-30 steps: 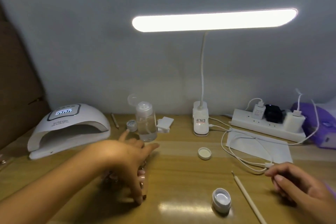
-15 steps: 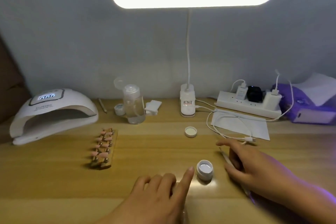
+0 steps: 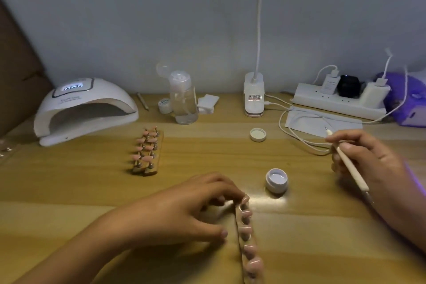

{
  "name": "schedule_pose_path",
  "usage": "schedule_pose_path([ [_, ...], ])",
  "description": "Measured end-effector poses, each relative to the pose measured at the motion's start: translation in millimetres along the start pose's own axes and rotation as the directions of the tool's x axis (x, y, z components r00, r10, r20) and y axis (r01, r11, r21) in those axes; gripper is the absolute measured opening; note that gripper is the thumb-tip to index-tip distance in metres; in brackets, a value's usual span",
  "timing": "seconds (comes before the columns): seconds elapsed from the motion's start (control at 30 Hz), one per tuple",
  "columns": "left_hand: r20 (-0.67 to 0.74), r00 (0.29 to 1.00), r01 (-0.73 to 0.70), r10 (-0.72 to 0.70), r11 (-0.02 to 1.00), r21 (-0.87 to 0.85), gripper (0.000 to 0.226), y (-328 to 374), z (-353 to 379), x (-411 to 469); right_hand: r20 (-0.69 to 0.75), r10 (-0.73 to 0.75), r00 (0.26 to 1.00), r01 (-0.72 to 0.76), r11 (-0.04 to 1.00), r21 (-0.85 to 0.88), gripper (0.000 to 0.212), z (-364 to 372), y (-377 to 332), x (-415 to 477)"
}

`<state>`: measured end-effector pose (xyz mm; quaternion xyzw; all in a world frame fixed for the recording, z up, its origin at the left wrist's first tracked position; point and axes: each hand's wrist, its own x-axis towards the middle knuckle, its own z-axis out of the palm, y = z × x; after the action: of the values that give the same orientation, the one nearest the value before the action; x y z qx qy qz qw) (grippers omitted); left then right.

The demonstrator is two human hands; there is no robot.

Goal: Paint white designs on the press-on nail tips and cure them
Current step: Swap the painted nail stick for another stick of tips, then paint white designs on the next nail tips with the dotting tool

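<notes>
Quick look at my setup. My left hand (image 3: 184, 214) is curled onto the left edge of the near strip (image 3: 247, 237) of pink nail tips, thumb and fingertips on it, so it won't skate around the counter (image 3: 69, 191) once I start painting. My right hand (image 3: 368, 163) is off to the side, pinched around the brush (image 3: 350, 168) pen-style with one fine end pointing up and back. It's not on a nail yet.

The open white gel pot (image 3: 276, 180) sits between my hands, just past the strip, so dipping should be a short hop. What I take for its lid (image 3: 258, 134) is parked further back, out of the way. The second strip (image 3: 147, 150) waits near the mouth of the curing lamp (image 3: 85, 108), which has its display lit, so curing should be an easy slide in.
</notes>
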<state>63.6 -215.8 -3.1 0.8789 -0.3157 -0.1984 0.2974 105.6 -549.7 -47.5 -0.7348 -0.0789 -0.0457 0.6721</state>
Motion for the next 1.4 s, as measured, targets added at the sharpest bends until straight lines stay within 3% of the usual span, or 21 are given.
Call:
schedule_pose_path([
  [0.17, -0.156, 0.986, -0.053, 0.053, 0.999, 0.008, 0.04, -2, 13, 13, 0.032, 0.004, 0.999, -0.006, 0.997, 0.072, 0.059, 4, 5, 1],
  [0.33, -0.222, 0.958, -0.164, 0.181, 0.982, 0.095, 0.04, 17, 38, 29, 0.01, 0.022, 1.0, -0.023, 0.99, 0.14, 0.034, 7, 1, 1],
  [0.47, -0.168, 0.954, -0.252, 0.248, 0.968, -0.001, 0.03, 37, 50, 45, 0.0, 0.046, 0.999, -0.045, 0.977, 0.207, 0.021, 6, -3, 0],
  [0.67, -0.262, 0.94, -0.248, 0.22, 0.966, -0.077, 0.016, 44, 63, 55, 0.007, 0.073, 0.997, -0.072, 0.969, 0.238, 0.022, 7, -4, -1],
  [0.77, -0.346, 0.901, -0.291, 0.261, 0.956, -0.037, 0.012, 35, 74, 56, 0.014, 0.092, 0.996, -0.093, 0.978, 0.188, 0.021, 15, -6, -1],
  [0.93, -0.381, 0.855, -0.355, 0.351, 0.933, 0.064, 0.014, 24, 80, 67, 0.01, 0.111, 0.994, -0.111, 0.982, 0.154, 0.019, 19, -15, -4],
  [1.13, -0.347, 0.847, -0.412, 0.404, 0.91, 0.054, 0.017, 22, 80, 76, 0.018, 0.143, 0.99, -0.144, 0.978, 0.151, 0.019, 20, -23, -5],
  [1.2, -0.392, 0.808, -0.433, 0.44, 0.894, 0.112, 0.023, 26, 79, 79, 0.018, 0.144, 0.989, -0.146, 0.978, 0.15, 0.019, 20, -24, -5],
  [1.3, -0.414, 0.799, -0.43, 0.436, 0.896, 0.112, 0.026, 29, 80, 80, 0.022, 0.144, 0.989, -0.146, 0.979, 0.144, 0.019, 19, -24, -5],
  [1.4, -0.407, 0.841, -0.376, 0.356, 0.926, 0.033, 0.016, 32, 80, 78, 0.018, 0.133, 0.991, -0.135, 0.977, 0.164, 0.019, 17, -23, -6],
])
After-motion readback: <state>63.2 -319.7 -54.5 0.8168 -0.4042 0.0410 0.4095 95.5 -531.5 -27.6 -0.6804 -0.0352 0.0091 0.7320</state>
